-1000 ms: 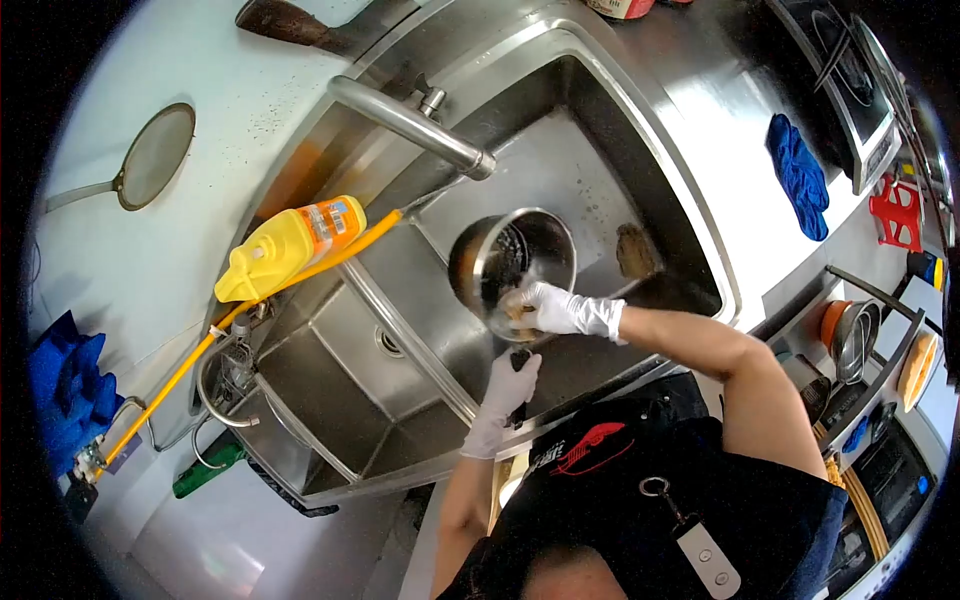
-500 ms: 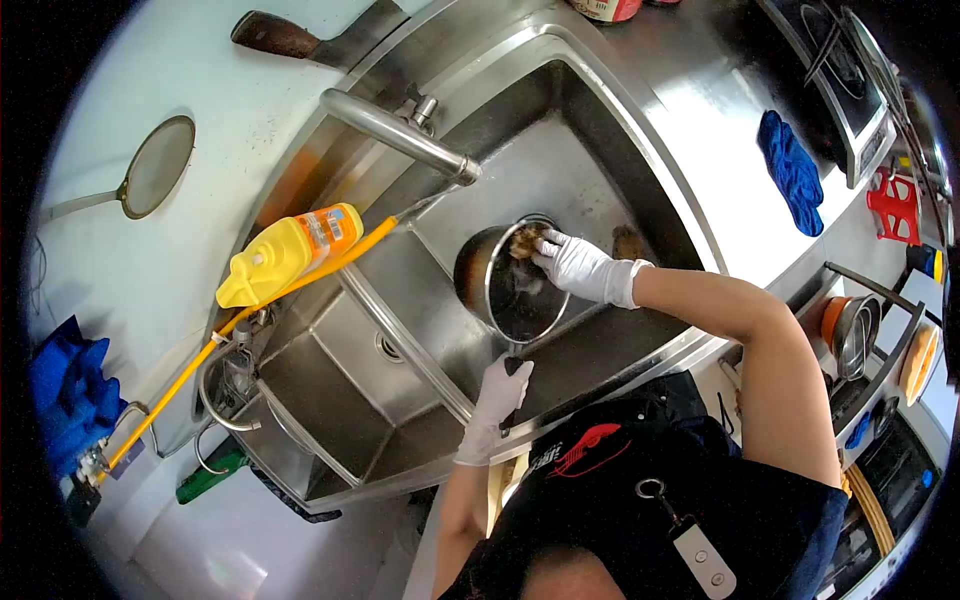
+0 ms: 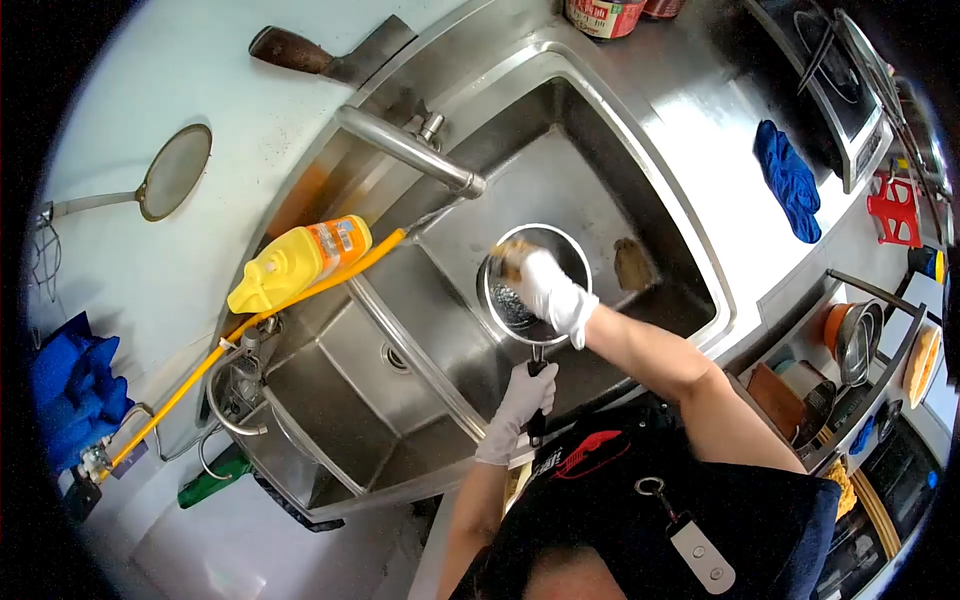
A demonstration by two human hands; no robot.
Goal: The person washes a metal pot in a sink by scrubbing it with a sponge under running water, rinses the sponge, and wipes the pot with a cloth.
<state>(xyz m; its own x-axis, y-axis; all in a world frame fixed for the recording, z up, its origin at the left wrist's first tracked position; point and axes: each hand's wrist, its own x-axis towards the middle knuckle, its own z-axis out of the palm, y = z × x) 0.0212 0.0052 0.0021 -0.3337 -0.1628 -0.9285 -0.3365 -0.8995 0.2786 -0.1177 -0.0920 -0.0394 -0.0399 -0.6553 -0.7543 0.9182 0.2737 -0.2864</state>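
My left hand [image 3: 520,400], in a white glove, is wrapped round the black handle [image 3: 537,375] of a metal saucepan [image 3: 512,308]. The pan is inside the larger basin of the steel sink [image 3: 520,190], its mouth facing up towards me. My right hand [image 3: 548,290], gloved too and somewhat blurred, reaches into the pan. Its fingers are closed on a brownish scrubber [image 3: 511,257], pressed near the rim on the far left side. Some wet, shiny patches show on the pan's inside. Part of the pan's inside is hidden by the right hand.
A steel faucet [image 3: 410,150] hangs over the basin. A yellow bottle [image 3: 290,265] and a yellow hose [image 3: 180,385] run along the left edge. A cleaver [image 3: 335,55] and a strainer [image 3: 175,175] are at upper left. A brown piece [image 3: 632,265] lies in the basin; a blue cloth [image 3: 788,180] lies right.
The saucepan has turned so its mouth faces up more. My right hand with the scrubber has moved left and down across the pan. My left hand still holds the handle, slightly further right.
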